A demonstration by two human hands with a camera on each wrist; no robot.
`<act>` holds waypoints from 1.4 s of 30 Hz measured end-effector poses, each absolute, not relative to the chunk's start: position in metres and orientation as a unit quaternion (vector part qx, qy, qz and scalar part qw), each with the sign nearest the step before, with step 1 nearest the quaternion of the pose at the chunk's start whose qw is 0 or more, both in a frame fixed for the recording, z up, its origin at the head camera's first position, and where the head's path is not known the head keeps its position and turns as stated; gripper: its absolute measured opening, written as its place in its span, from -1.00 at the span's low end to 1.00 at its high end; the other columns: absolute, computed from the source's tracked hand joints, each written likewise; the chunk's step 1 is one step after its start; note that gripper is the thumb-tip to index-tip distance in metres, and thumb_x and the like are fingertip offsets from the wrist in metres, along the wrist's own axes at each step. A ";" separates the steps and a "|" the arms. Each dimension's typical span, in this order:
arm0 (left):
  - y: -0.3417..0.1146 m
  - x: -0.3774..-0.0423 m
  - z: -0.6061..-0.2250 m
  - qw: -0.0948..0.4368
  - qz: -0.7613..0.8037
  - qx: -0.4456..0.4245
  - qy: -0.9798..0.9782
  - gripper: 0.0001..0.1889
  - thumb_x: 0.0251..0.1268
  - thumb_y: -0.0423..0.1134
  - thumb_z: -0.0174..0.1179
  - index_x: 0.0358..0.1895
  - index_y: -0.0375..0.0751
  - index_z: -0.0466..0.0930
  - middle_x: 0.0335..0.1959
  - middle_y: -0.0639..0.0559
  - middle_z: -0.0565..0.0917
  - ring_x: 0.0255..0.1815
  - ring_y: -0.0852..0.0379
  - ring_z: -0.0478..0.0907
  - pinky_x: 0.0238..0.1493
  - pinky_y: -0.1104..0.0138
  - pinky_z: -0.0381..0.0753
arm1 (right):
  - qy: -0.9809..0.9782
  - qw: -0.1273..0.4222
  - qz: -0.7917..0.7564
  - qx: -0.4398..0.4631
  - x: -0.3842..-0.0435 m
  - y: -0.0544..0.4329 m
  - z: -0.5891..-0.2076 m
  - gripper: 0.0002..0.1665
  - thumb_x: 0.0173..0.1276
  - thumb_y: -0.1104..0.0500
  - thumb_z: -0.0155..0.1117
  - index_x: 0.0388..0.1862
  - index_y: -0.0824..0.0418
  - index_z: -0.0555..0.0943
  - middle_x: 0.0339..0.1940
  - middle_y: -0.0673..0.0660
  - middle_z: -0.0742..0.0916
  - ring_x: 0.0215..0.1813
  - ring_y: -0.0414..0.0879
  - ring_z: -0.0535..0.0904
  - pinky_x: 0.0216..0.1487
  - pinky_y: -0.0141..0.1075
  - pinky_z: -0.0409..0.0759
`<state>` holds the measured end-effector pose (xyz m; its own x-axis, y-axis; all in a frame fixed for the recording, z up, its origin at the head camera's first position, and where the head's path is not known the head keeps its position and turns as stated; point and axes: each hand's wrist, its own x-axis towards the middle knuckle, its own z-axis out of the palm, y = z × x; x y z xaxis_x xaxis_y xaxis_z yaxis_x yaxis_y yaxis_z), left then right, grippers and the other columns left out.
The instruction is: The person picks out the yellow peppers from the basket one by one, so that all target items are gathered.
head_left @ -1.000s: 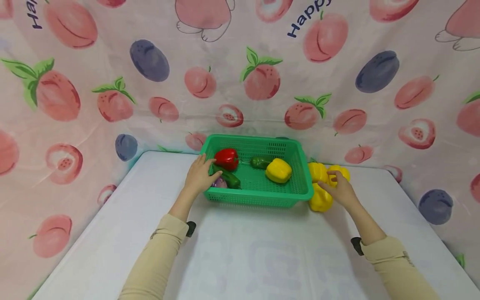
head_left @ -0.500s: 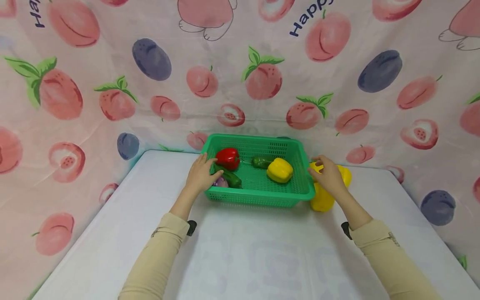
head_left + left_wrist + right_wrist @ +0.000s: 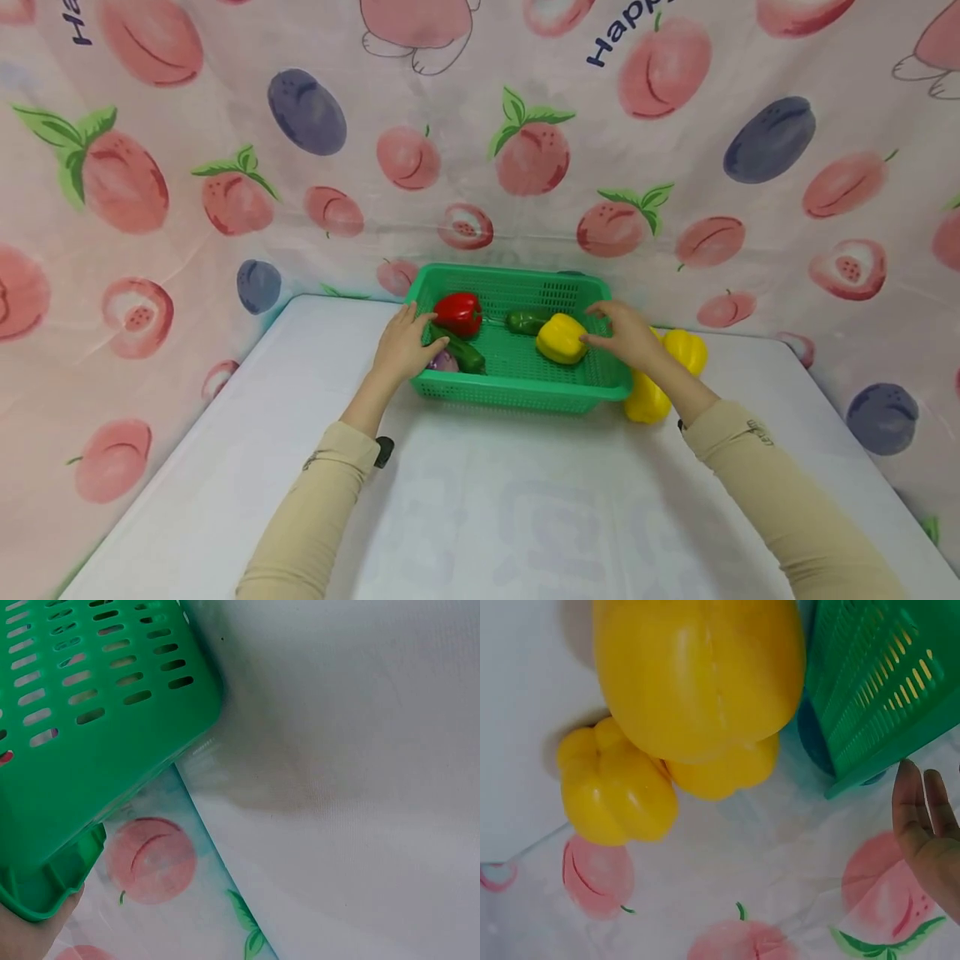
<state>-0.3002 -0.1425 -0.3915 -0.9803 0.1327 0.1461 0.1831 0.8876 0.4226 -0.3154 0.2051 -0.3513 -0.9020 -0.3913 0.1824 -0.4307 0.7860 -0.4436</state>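
Note:
In the head view, a green plastic basket (image 3: pixel 510 394) holds a red bell pepper (image 3: pixel 458 314), a yellow bell pepper (image 3: pixel 562 339), a green cucumber-like vegetable (image 3: pixel 527 322), a long green pepper (image 3: pixel 467 357) and a purple vegetable (image 3: pixel 443 361). My left hand (image 3: pixel 402 346) rests over the basket's left rim, fingers extended and thumb reaching inward. Above the right rim my right hand (image 3: pixel 628 335) spreads its fingers, holding nothing. Its thumb tip overlaps the yellow pepper's right side. The right wrist view shows straight fingers (image 3: pixel 907 799) close to the basket rim (image 3: pixel 900 754).
Outside the basket's right end sit several yellow bell peppers (image 3: pixel 686 350), partly behind my right forearm. The right wrist view has them large beside the basket. A white table (image 3: pixel 510 500) bears everything, with a peach-print cloth (image 3: pixel 465 150) hanging behind and along its sides.
My right hand has moved left, from above the loose yellow peppers to over the basket's right rim and inside. The left hand has stayed on the left rim.

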 end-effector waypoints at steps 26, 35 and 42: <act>-0.145 -0.301 -0.393 0.062 -0.219 -0.086 -0.970 -0.39 0.34 0.07 0.05 0.33 -0.24 0.33 0.46 -0.37 0.06 0.52 -0.25 -0.07 0.50 -0.04 -0.04 | -0.953 -0.021 0.193 0.232 -0.349 0.186 -0.363 -0.32 0.21 0.10 0.36 0.24 0.36 0.40 0.22 0.44 0.42 0.16 0.33 0.43 0.15 0.18 0.46; -0.143 -0.302 -0.394 0.057 -0.220 -0.086 -0.970 -0.39 0.34 0.07 0.04 0.34 -0.24 0.32 0.47 -0.36 0.06 0.52 -0.24 -0.09 0.51 -0.03 -0.06 | -0.950 -0.043 0.185 0.248 -0.357 0.184 -0.377 -0.21 0.20 0.08 0.37 0.33 0.34 0.31 0.30 0.44 0.35 0.24 0.34 0.39 0.25 0.18 0.38; -0.142 -0.303 -0.394 0.061 -0.220 -0.085 -0.970 -0.39 0.34 0.07 0.04 0.34 -0.23 0.32 0.46 -0.36 0.08 0.52 -0.24 -0.06 0.51 -0.02 -0.05 | -0.950 -0.052 0.164 0.262 -0.359 0.183 -0.378 -0.19 0.23 0.11 0.34 0.38 0.34 0.25 0.33 0.45 0.31 0.23 0.37 0.39 0.23 0.21 0.38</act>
